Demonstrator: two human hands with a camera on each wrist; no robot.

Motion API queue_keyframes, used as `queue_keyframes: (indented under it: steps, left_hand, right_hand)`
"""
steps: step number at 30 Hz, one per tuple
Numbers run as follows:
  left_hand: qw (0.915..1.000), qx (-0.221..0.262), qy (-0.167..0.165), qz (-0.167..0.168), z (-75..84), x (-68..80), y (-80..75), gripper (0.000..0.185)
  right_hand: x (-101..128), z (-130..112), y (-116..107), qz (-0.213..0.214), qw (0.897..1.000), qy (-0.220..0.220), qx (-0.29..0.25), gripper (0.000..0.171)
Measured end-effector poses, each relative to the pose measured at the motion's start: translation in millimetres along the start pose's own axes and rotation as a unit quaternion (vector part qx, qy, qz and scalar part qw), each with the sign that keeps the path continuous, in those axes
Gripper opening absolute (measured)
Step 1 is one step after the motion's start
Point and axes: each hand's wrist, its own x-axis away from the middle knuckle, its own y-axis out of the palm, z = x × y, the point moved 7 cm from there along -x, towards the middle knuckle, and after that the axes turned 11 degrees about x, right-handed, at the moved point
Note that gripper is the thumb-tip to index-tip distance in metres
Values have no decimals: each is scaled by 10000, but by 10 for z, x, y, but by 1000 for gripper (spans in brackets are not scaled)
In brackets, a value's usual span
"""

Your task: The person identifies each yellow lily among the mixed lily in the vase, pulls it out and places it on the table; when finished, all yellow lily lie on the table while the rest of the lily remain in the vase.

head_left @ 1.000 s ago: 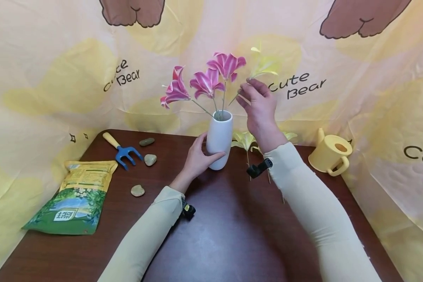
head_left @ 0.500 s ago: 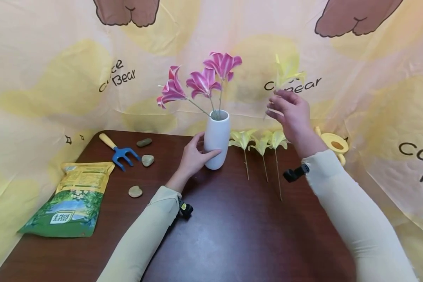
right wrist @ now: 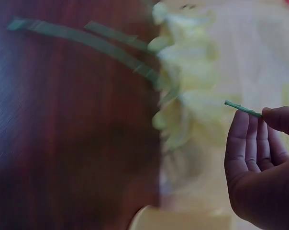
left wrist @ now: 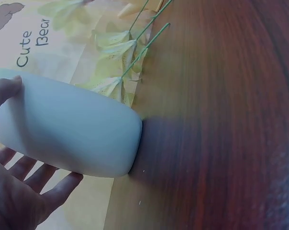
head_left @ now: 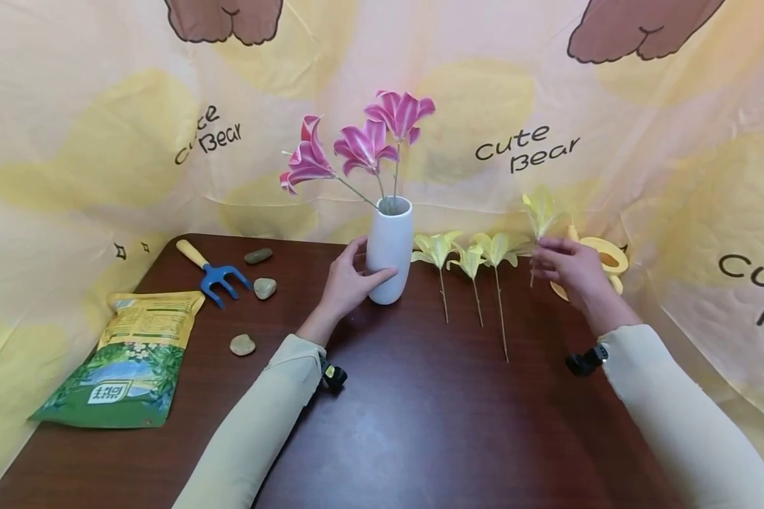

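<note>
Where bear-print cloth (head_left: 102,141) drapes, dark wooden table (head_left: 407,424), pebbles (head_left: 264,288)

Near half of bench (head_left: 420,424) is open, free passage for both hands. Back edge crowded: white vase (head_left: 390,251) mid-back, three yellow flowers (head_left: 471,263) lying just right of it, yellow watering can (head_left: 601,263) at back-right corner. Left edge: bag (head_left: 124,364), stones (head_left: 264,288), blue rake (head_left: 219,274).
</note>
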Motion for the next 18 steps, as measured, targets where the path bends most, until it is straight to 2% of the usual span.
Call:
queue_keyframes:
  steps: [10,15,18]
  left_hand:
    - [10000,-60,-27,10,-4,-3,-17,86]
    - [10000,-46,3,0,-10,-2,-10,86]
    - [10000,-49,6,-25,-10,-3,-5,86]
  right_hand:
    - [75,489,-270,-202,9958,502,736,38]
    - [77,687,-385,-70,9886,527,1409,35]
    - [103,761,-414,-48,9857,574,1581,33]
